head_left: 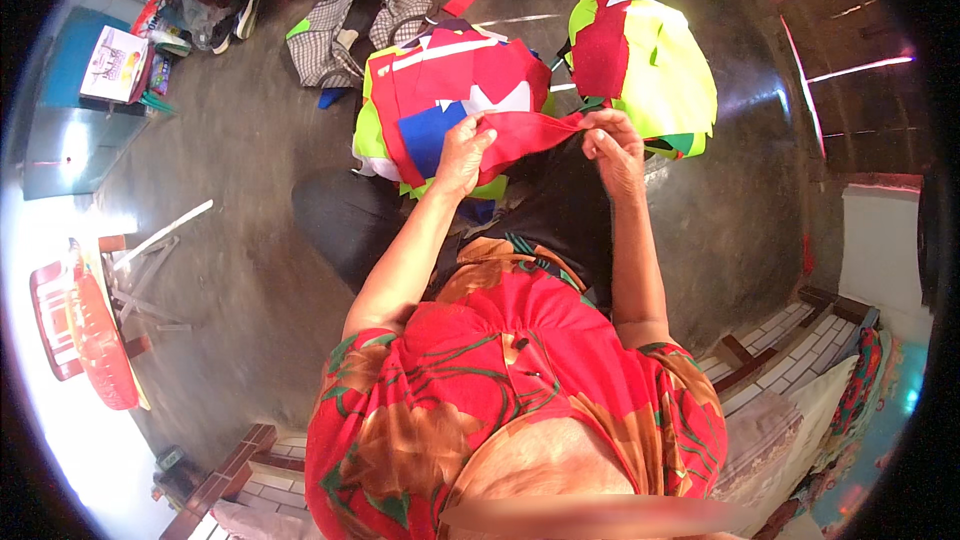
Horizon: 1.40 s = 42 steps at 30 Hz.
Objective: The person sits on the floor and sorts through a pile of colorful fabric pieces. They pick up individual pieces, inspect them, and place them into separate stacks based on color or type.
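A red piece of cloth (530, 136) is stretched between my two hands, above my lap. My left hand (463, 154) pinches its left end between thumb and fingers. At its narrower right end, my right hand (613, 145) grips the edge with bent fingers. Just beyond lies a heap of fabric pieces (440, 70) in red, blue, white and neon yellow, and a blue piece (433, 133) shows beside my left hand. Farther right stands a second pile (665, 60), mostly neon yellow with dark red on its left side.
A checked grey cloth (335, 35) lies on the floor at the far left, with a small red scrap (460, 2) near it. Shoes (240, 15) and a blue cabinet (70, 140) stand left. A red plastic chair (95, 330) is lower left; a tiled wooden bench (780, 355) is right.
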### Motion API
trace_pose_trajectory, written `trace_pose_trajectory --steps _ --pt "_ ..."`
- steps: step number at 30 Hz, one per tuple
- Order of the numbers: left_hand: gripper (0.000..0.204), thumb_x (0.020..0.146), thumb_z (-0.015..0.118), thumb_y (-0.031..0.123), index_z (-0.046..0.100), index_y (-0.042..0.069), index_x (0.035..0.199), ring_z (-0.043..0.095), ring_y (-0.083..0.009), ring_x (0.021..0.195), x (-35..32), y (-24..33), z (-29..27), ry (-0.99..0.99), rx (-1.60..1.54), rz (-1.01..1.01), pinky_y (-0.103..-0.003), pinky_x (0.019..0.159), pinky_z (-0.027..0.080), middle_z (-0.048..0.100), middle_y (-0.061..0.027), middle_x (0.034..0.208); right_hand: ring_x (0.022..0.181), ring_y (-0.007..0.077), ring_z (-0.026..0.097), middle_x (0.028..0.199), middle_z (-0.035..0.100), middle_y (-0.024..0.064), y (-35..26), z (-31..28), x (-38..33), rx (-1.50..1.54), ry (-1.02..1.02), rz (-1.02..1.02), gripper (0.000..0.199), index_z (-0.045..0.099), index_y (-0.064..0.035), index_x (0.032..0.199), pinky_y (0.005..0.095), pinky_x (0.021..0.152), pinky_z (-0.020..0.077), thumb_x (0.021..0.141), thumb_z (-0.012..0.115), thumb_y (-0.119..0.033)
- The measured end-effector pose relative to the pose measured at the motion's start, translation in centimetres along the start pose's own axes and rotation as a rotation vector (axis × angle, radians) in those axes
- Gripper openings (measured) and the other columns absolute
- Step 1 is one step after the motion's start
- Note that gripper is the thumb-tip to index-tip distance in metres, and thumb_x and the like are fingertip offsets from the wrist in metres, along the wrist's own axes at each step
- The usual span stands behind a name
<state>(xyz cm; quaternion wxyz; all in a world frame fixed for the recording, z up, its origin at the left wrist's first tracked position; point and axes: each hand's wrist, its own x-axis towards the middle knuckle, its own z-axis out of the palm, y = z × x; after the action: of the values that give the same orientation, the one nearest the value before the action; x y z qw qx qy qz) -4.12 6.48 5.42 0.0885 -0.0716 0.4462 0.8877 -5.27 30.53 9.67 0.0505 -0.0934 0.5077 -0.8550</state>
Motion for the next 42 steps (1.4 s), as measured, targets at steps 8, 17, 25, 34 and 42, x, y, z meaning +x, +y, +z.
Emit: trace_pose_trajectory --steps 8,17,25,34,42 --pt "0.034 0.085 0.057 -0.004 0.056 -0.001 0.119 0.059 -0.0124 0.098 -1.4 4.3 -1.1 0.052 0.009 0.095 -0.026 0.092 0.045 0.063 -0.0065 0.109 0.095 0.0220 0.060 0.107 0.063 0.0088 1.1 0.9 -1.9 -1.182 0.103 -0.419 0.022 0.063 -0.0076 0.096 0.0317 0.084 0.0453 0.077 0.064 0.003" --pt "0.037 0.085 0.058 -0.004 0.055 -0.001 0.121 0.057 -0.0113 0.101 -0.6 7.2 -0.2 0.077 -0.010 0.136 -0.024 0.093 0.042 0.060 -0.0064 0.113 0.109 0.0253 0.055 0.119 0.060 0.0061 2.0 0.4 -1.4 -1.477 0.199 -0.447 0.025 0.064 -0.0132 0.099 0.0383 0.095 0.0361 0.074 0.068 -0.008" --pt "0.039 0.083 0.062 -0.001 0.054 0.001 0.121 0.059 -0.0127 0.099 2.4 9.2 5.2 -0.138 -0.122 0.149 -0.026 0.095 0.042 0.059 -0.0066 0.113 0.108 0.0256 0.055 0.118 0.060 0.0054 2.0 0.2 -1.3 -1.518 0.207 -0.423 0.019 0.065 -0.0133 0.092 0.0382 0.094 0.0368 0.074 0.067 -0.007" --pt "0.045 0.083 0.063 0.001 0.050 0.006 0.126 0.059 -0.0155 0.100 4.3 3.8 -6.4 0.545 0.526 -0.056 -0.032 0.081 0.050 0.059 -0.0100 0.111 0.103 0.0252 0.056 0.115 0.061 0.0036 1.7 1.0 -1.1 -1.541 0.204 -0.425 0.016 0.066 -0.0134 0.089 0.0374 0.092 0.0373 0.074 0.068 -0.008" --pt "0.052 0.073 0.072 0.001 0.054 0.008 0.121 0.062 -0.0146 0.083 2.8 2.6 -8.7 0.436 0.475 0.105 -0.028 0.058 0.052 0.060 -0.0088 0.101 0.105 0.0246 0.056 0.115 0.062 0.0032 1.9 0.6 -1.0 -1.547 0.197 -0.414 0.017 0.067 -0.0138 0.089 0.0372 0.093 0.0369 0.074 0.068 -0.007"
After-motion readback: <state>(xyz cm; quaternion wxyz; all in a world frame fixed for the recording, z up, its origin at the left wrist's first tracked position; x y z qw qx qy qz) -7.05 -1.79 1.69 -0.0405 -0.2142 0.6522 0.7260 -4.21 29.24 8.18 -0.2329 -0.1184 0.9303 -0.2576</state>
